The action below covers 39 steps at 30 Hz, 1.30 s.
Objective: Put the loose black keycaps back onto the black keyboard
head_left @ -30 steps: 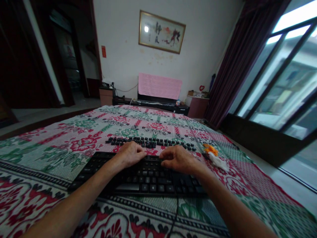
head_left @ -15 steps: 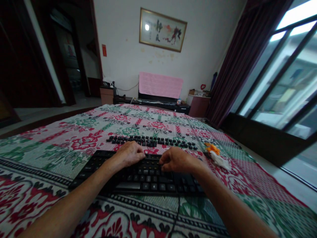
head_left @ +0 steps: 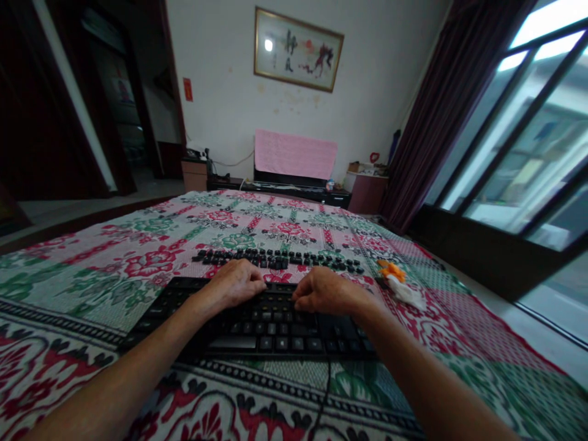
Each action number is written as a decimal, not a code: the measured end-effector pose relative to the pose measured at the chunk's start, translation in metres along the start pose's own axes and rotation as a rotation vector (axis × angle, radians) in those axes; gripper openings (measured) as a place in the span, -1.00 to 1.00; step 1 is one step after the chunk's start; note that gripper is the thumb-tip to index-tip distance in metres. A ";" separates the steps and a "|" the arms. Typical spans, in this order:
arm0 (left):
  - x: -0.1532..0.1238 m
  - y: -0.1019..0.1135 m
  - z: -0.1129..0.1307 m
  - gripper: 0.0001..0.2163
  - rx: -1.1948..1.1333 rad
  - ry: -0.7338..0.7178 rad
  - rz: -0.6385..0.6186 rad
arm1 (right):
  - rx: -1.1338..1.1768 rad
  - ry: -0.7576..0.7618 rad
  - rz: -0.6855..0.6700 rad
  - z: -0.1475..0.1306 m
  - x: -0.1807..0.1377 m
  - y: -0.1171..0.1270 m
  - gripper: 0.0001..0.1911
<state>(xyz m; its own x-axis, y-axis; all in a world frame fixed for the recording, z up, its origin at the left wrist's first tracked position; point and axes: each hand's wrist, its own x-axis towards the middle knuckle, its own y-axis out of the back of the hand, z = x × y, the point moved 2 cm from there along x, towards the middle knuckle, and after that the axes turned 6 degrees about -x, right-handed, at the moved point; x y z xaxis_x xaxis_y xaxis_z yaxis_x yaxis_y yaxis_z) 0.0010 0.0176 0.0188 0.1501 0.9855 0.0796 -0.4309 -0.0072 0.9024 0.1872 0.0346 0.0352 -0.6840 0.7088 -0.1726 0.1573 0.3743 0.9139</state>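
Note:
A black keyboard [head_left: 280, 344] lies on a patterned bedspread, with keycaps on its near rows and bare key sockets in its upper part. My left hand [head_left: 239, 283] is over the keyboard's far edge, its fingers curled in and the thumb close to them; whatever it may hold is hidden. My right hand [head_left: 325, 290] is just to the right, fingertips and thumb pinched together low over the upper rows. Anything small in that pinch is too dark to make out. Beyond both hands, loose black keycaps [head_left: 298, 260] are laid out in rows on the bedspread.
An orange item [head_left: 392, 271] and a crumpled white tissue or cloth [head_left: 406, 294] lie right of the keyboard. The keyboard cable [head_left: 327, 386] runs toward me over the bedspread [head_left: 151, 260]. A pink cloth [head_left: 294, 154] covers something on the far cabinet.
The view has shifted slightly. Both hands stay in nearly the same place over the keyboard, with the right fingertips drawn a little closer together.

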 end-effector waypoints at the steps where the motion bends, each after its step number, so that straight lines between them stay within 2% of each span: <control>1: 0.000 0.000 0.001 -0.78 0.004 0.003 0.004 | 0.000 -0.011 0.003 -0.001 0.000 0.000 -0.75; 10: 0.000 0.000 0.001 -0.78 0.006 0.021 0.006 | -0.066 -0.072 0.016 -0.010 0.004 -0.002 -0.81; 15: 0.001 0.000 0.000 -0.77 -0.060 0.047 -0.034 | 0.055 0.011 -0.007 0.002 0.004 -0.004 -0.76; 19: 0.002 0.009 -0.010 -0.77 -0.072 0.058 -0.014 | 0.060 0.004 0.032 0.016 0.003 -0.001 -0.74; 22: 0.001 0.021 -0.025 -0.78 0.020 0.089 0.003 | 0.009 -0.026 0.131 0.025 0.007 0.003 -0.74; 27: -0.004 0.040 -0.055 -0.77 0.277 0.292 0.121 | -0.087 -0.062 0.409 0.030 0.033 0.008 -0.74; 30: -0.005 0.041 -0.065 -0.74 0.303 0.363 0.091 | -0.228 -0.025 0.437 0.030 0.054 0.006 -0.74; 34: -0.005 0.039 -0.067 -0.70 0.321 0.392 0.079 | -0.408 -0.031 0.450 0.030 0.073 0.000 -0.72; 39: -0.006 0.038 -0.064 -0.69 0.345 0.401 0.049 | -0.497 -0.068 0.391 0.030 0.081 -0.005 -0.68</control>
<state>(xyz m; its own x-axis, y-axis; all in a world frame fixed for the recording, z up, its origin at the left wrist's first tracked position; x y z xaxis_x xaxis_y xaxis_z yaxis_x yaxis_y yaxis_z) -0.0730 0.0224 0.0258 -0.2435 0.9697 0.0177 -0.1009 -0.0434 0.9940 0.1525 0.1087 0.0055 -0.5936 0.7794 0.2005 0.0261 -0.2303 0.9728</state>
